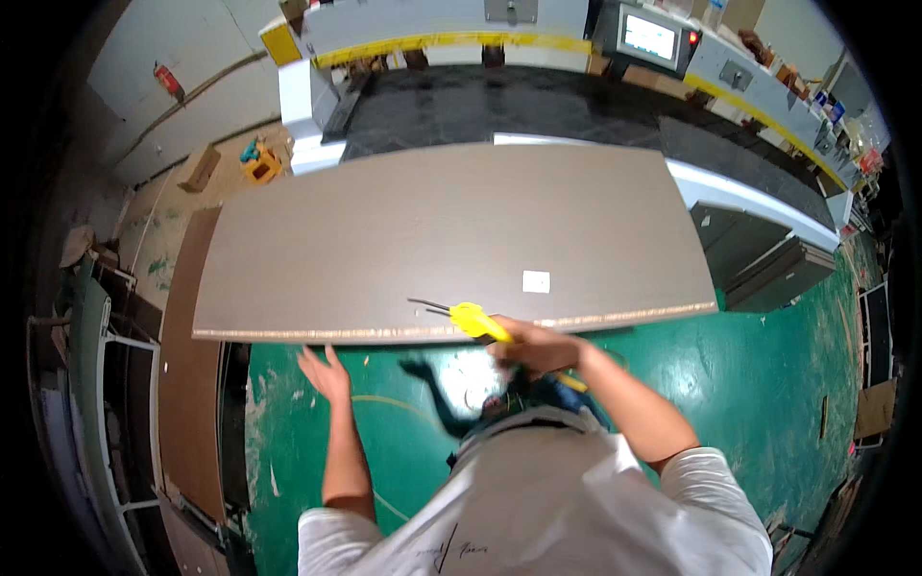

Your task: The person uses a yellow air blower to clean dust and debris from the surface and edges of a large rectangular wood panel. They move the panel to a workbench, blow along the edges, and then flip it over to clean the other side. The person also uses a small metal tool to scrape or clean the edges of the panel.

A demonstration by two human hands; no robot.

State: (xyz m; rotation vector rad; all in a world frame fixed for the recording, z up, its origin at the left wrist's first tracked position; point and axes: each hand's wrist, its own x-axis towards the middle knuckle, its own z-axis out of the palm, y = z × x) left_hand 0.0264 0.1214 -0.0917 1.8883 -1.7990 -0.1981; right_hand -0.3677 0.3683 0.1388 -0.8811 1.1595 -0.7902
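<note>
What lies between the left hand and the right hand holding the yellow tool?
Only bare green floor lies between the left hand and the right hand with its yellow tool, in the head view.

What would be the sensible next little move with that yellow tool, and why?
Probably slide the yellow tool sideways along the brown panel's near edge. Its thin nozzle lies just over that raw edge, the right hand grips it, and the open left hand hovers just below the edge, apparently free to steady the board.
</note>
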